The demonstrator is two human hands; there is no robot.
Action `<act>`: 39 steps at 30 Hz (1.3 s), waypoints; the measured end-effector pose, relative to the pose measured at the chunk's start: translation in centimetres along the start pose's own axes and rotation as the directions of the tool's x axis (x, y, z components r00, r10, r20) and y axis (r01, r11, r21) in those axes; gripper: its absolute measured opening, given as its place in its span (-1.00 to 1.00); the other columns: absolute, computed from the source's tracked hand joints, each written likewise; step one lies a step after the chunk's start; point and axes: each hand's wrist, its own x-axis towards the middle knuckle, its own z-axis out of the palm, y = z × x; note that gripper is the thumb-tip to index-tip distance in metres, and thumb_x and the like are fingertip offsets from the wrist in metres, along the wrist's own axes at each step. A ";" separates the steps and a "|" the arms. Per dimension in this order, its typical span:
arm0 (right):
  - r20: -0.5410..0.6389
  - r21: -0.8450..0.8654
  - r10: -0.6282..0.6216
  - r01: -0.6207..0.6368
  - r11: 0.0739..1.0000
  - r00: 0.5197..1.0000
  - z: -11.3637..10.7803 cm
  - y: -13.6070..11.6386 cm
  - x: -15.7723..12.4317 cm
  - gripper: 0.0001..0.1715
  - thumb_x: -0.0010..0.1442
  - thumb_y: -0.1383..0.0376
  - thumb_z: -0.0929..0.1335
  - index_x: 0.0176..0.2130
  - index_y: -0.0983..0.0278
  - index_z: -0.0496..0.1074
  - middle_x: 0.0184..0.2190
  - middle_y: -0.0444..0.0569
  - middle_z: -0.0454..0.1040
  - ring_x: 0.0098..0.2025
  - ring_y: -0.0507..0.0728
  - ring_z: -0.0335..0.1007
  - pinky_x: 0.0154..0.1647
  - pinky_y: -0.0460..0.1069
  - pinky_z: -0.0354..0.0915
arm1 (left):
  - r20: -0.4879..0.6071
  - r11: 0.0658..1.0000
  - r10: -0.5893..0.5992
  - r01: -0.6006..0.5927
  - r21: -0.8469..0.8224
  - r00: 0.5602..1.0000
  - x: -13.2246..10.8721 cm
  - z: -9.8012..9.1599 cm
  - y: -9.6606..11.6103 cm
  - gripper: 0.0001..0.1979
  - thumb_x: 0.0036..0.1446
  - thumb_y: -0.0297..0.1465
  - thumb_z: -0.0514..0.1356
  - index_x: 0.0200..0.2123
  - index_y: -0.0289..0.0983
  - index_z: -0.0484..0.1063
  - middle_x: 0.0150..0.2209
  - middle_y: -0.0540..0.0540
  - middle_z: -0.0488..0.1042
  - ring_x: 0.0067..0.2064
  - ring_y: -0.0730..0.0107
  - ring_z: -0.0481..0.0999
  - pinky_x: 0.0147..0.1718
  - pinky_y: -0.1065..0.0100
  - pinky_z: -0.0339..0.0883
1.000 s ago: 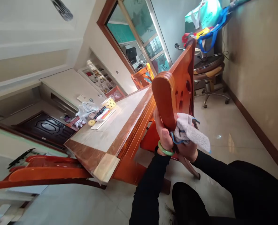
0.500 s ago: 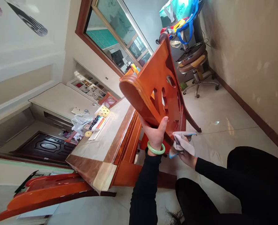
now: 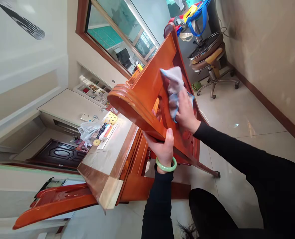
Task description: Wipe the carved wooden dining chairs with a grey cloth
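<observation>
As the right hand [image 3: 186, 109] bunches a crumpled grey cloth [image 3: 173, 88] against the wood, wiping by the look of it, the left hand [image 3: 161, 149], a green bangle [image 3: 165, 164] at its wrist, grips the curved rail of a glossy orange-brown wooden chair [image 3: 147, 89], held up tilted near the long edge of the pale-topped counter [image 3: 112, 146].

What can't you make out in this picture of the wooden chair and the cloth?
Head view, the only one:
- The part of the chair under the cloth: hidden by the cloth and the right hand.
- Fingertips of the left hand: hidden behind the chair.
- What sits in the shelf: too small to identify.
- The end of the left sleeve: cut off by the bottom edge.
</observation>
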 end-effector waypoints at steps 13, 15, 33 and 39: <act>-0.024 0.295 0.224 -0.207 0.933 0.974 -2.8 -4.0 -11.6 -0.58 0.34 0.28 0.44 0.17 0.09 0.57 0.21 0.07 0.41 0.31 0.28 0.45 0.38 0.26 0.50 | 0.026 0.997 0.077 -0.076 -0.033 0.997 0.3 0.3 0.7 -0.33 0.31 -0.07 0.36 0.36 -0.20 0.33 0.26 -0.33 0.59 0.32 -0.04 0.66 0.29 0.04 0.61; 0.020 0.246 0.203 -0.201 0.948 0.979 -3.4 -3.2 -10.4 -0.62 0.28 0.25 0.48 0.09 0.13 0.59 0.15 0.08 0.41 0.24 0.29 0.48 0.33 0.25 0.53 | 0.025 0.998 0.057 -0.056 -0.007 0.998 0.3 0.3 0.7 -0.30 0.31 -0.08 0.36 0.39 -0.21 0.32 0.27 -0.33 0.59 0.33 -0.04 0.65 0.29 0.05 0.61; 0.105 0.353 0.367 -0.379 0.855 0.924 -3.8 -3.7 -11.7 -0.63 0.20 0.18 0.47 0.01 0.19 0.54 0.07 0.04 0.48 0.09 0.22 0.51 0.21 0.13 0.50 | 0.055 0.997 0.067 -0.064 -0.047 0.996 0.2 0.3 0.6 -0.25 0.34 -0.12 0.35 0.48 -0.18 0.24 0.40 -0.33 0.50 0.49 -0.08 0.49 0.43 0.00 0.49; 0.077 0.272 0.430 -0.433 0.859 0.900 -5.7 1.3 -8.1 -0.59 0.30 0.06 0.38 0.06 0.17 0.50 0.00 0.06 0.58 0.05 0.28 0.59 0.21 0.26 0.56 | 0.053 0.988 0.103 -0.095 -0.124 0.993 0.3 0.3 0.5 -0.36 0.34 -0.13 0.37 0.39 -0.17 0.34 0.42 -0.31 0.50 0.45 -0.04 0.54 0.42 0.01 0.50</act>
